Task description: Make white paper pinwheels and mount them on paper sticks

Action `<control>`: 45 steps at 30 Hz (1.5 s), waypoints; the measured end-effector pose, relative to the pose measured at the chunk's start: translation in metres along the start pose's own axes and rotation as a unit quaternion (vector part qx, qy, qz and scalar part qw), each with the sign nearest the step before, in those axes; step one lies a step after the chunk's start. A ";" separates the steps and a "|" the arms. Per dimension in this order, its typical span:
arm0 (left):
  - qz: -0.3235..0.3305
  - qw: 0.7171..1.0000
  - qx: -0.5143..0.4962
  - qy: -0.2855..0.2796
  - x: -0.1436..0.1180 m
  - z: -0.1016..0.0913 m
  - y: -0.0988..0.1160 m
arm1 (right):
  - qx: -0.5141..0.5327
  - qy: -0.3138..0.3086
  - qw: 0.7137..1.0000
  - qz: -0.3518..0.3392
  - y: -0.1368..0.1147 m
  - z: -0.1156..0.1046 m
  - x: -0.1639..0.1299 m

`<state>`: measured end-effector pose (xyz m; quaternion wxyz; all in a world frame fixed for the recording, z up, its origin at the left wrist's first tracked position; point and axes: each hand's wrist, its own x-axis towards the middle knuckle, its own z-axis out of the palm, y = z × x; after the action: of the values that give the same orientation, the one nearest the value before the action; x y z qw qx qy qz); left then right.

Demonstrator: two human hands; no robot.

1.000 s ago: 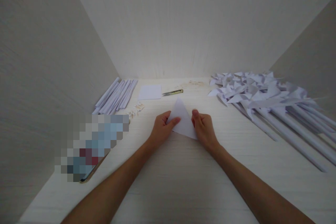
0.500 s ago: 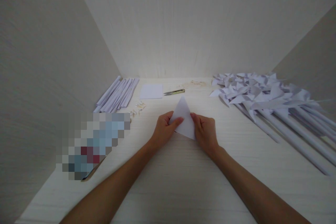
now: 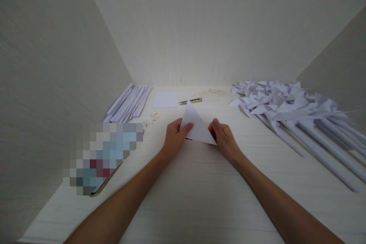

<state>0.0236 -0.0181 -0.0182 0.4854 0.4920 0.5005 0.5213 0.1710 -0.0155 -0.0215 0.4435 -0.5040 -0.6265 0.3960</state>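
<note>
A white paper triangle [image 3: 196, 126], folded, is held between both hands just above the pale wooden table [image 3: 200, 190], its tip pointing away from me. My left hand [image 3: 174, 139] pinches its left edge with thumb on top. My right hand [image 3: 224, 139] grips its right corner. Both forearms reach in from the near edge.
A flat white paper sheet [image 3: 166, 100] and small snips [image 3: 191, 101] lie behind the hands. Rolled paper sticks [image 3: 128, 103] lie at the back left, small clips [image 3: 150, 118] beside them. A heap of paper pinwheels on sticks [image 3: 288, 106] fills the right. A blurred object [image 3: 103, 156] sits at left. Walls enclose three sides.
The triangle has been lifted and tilted a little to the left, its tip now higher. Both hands shifted slightly away from me with it.
</note>
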 end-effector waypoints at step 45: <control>-0.080 0.989 -0.110 -0.063 -0.005 0.005 0.004 | 0.175 0.009 0.985 -0.007 -0.004 0.003 -0.005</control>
<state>0.0292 -0.0231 -0.0141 0.6070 0.4260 0.4464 0.5009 0.1680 -0.0213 -0.0190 0.5328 -0.4179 -0.5472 0.4921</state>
